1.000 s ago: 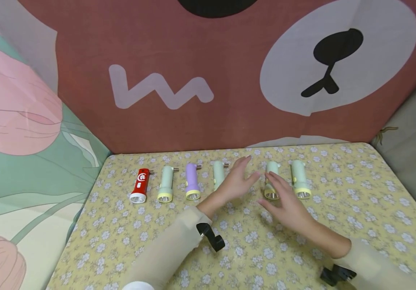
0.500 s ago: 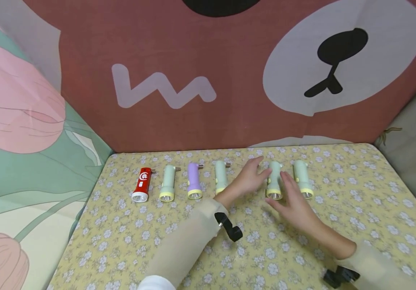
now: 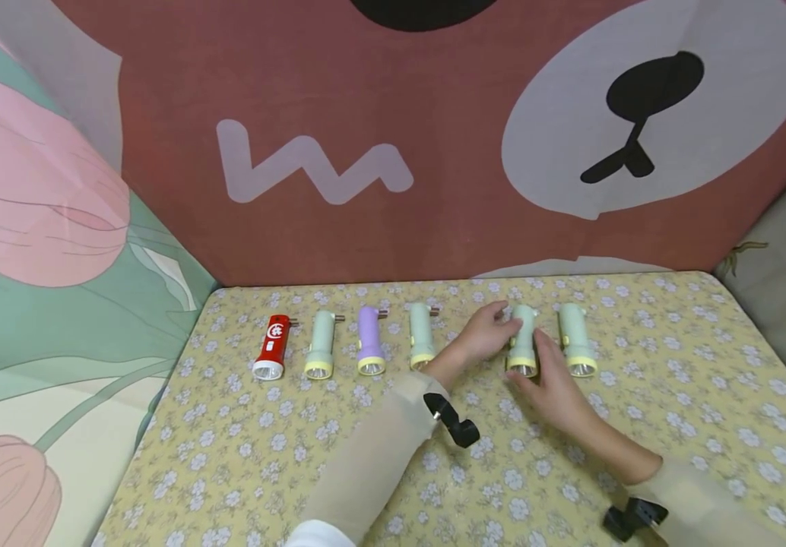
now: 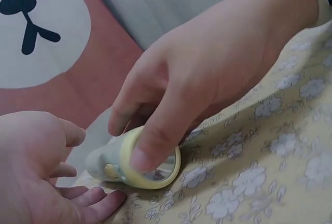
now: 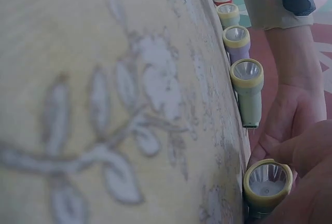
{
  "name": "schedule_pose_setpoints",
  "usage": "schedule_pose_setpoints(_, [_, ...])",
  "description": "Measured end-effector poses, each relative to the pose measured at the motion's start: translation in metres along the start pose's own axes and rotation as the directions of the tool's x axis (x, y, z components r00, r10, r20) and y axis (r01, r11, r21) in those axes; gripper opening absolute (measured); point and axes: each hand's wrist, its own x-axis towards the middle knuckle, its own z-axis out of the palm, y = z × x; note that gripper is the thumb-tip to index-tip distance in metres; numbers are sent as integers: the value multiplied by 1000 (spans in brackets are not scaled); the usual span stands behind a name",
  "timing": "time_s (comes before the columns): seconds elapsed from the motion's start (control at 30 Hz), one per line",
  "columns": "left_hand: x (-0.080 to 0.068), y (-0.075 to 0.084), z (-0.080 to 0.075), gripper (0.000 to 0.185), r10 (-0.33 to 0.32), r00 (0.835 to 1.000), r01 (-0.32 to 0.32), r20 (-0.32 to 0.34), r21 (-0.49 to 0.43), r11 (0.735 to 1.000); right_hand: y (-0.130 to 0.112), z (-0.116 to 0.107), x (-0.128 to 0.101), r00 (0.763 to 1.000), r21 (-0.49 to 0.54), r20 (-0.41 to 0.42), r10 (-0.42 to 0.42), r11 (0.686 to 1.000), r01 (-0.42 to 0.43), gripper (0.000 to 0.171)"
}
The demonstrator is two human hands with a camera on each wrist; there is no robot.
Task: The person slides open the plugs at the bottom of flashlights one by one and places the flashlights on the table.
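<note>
A pale green flashlight (image 3: 522, 340) with a yellow rim lies on the table between my two hands, its lens toward me. My right hand (image 3: 562, 393) pinches its lens end, with the thumb across the yellow rim (image 4: 127, 154) and the fingers along the far side. At the flashlight's left side is my left hand (image 3: 485, 334), fingers loosely extended and thumb near the body. In the left wrist view, the left hand (image 4: 31, 167) is beside the flashlight without gripping it. The right wrist view shows the flashlight's lens (image 5: 267, 185) close to both hands.
Another pale green flashlight (image 3: 575, 338) lies just right of the right hand. Leftward in the row are a green flashlight (image 3: 421, 334), a purple one (image 3: 369, 334), another green one (image 3: 321, 338) and a red one (image 3: 274, 342). Flowered cloth (image 3: 229, 471) covers the table.
My left hand has moved right, up to the flashlight's left side. The right hand has closed in on its lens end. The view has shifted slightly.
</note>
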Motion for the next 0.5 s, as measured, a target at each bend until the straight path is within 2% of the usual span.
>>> schedule_pose_setpoints(0.27, [1,2,11,53,3,1000,-4,-11,-83,997,3,1,2,1000,19,2,8,1000,-8,88])
schedule_pose_setpoints(0.5, [3,-3,13,56,-7,1000,5,-17,-95,995,4,1,3,1000,18,-11,7,1000,-7,80])
